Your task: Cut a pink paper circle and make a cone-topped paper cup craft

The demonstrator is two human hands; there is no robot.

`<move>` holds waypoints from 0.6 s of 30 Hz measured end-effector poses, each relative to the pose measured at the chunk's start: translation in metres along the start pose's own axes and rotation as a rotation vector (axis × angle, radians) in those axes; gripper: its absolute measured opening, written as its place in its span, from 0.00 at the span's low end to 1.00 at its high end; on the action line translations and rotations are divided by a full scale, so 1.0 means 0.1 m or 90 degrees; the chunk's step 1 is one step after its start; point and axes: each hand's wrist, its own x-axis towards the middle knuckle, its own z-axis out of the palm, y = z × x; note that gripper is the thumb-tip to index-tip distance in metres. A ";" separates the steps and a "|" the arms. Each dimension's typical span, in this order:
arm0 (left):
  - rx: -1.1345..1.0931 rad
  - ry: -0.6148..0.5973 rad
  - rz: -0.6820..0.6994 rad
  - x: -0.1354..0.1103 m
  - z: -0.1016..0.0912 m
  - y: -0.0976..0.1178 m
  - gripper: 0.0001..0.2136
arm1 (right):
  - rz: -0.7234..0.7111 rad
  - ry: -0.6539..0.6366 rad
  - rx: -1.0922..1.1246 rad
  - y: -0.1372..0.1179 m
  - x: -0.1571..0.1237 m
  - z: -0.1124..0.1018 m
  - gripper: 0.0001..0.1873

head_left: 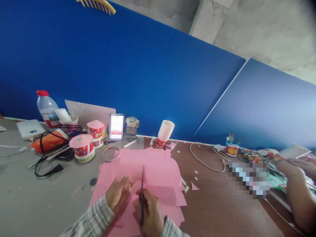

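My right hand (150,214) is closed around a pair of scissors (142,197), seen nearly edge-on with the tips pointing away from me. The blades lie over pink paper (158,164); whether they are parted cannot be made out. Left of the blades, my left hand (120,192) rests on the paper with its fingers stretched out, pointing toward the scissors. The paper is several overlapping sheets with uneven edges, spread in front of me. Part of the paper is hidden beneath both hands.
Left stand two red paper cups with pink paper tops (82,148), a roll of tape (111,154) and a black plug (56,169). Behind the paper are a glass jar (131,130) and stacked paper cups (165,133). At right, another person's arm (298,191) reaches over craft materials.
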 end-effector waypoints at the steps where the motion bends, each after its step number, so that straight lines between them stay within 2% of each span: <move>1: -0.045 0.020 0.020 -0.01 0.04 0.02 0.11 | 0.024 -0.016 0.027 -0.02 0.00 0.00 0.11; 4: -0.103 0.036 0.032 -0.03 0.13 0.09 0.12 | 0.079 -0.048 0.113 -0.05 0.00 0.01 0.13; 9: -0.120 -0.017 0.035 -0.07 0.21 0.09 0.10 | 0.109 -0.055 0.176 0.02 0.02 0.04 0.12; 18: -0.146 -0.059 -0.019 -0.11 0.21 0.05 0.06 | 0.068 -0.007 0.179 0.24 0.06 0.06 0.10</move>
